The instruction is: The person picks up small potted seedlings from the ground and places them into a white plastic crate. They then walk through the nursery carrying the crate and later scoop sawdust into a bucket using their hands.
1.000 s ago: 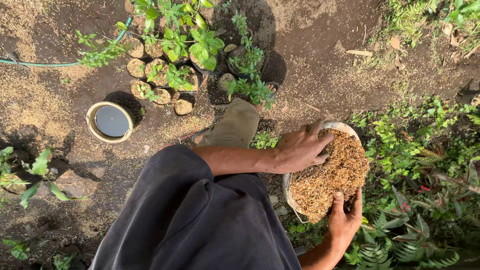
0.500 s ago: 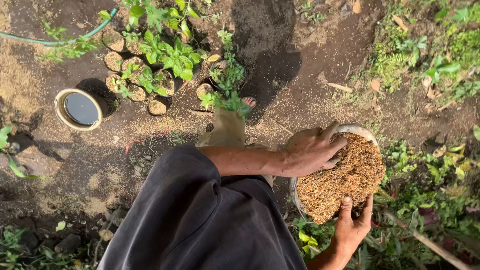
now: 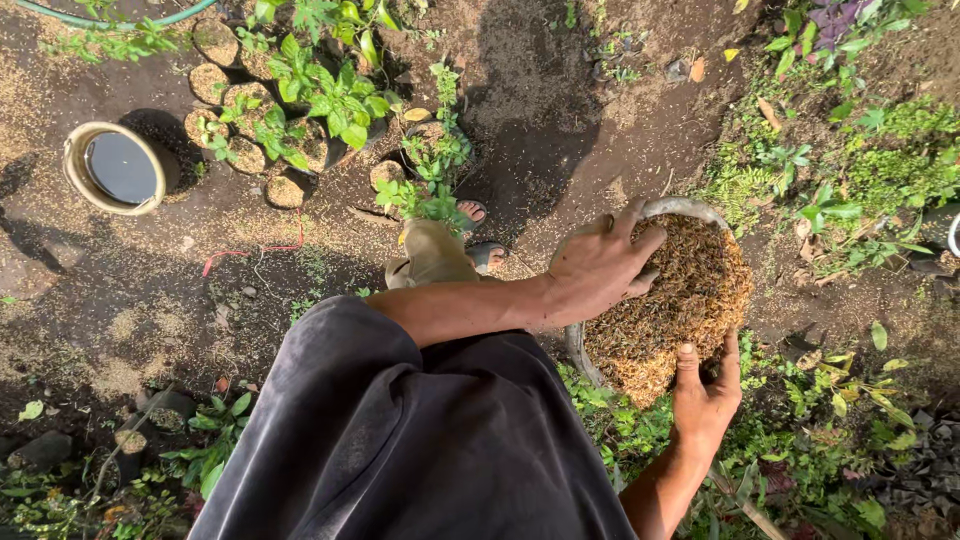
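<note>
Could spill husks (image 3: 680,310) over the tilted basin (image 3: 690,208) rim onto soil (image 3: 560,130), with left hand (image 3: 600,265) spread loosely on top, right hand (image 3: 705,395) clasping the near edge.

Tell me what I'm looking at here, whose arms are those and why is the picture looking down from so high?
The camera sits on a person's head, so you see what they see when they look down. The dark cloth in the middle is their shirt. Their left hand rests on a pile of dry brown husks in a round basin, and their right hand grips the basin's near edge from below. Past the arm you can spot their feet in sandals on the dirt ground. Farther off are small pots with green seedlings, a round bucket of water and a green hose. Leafy weeds grow on the right.
</note>
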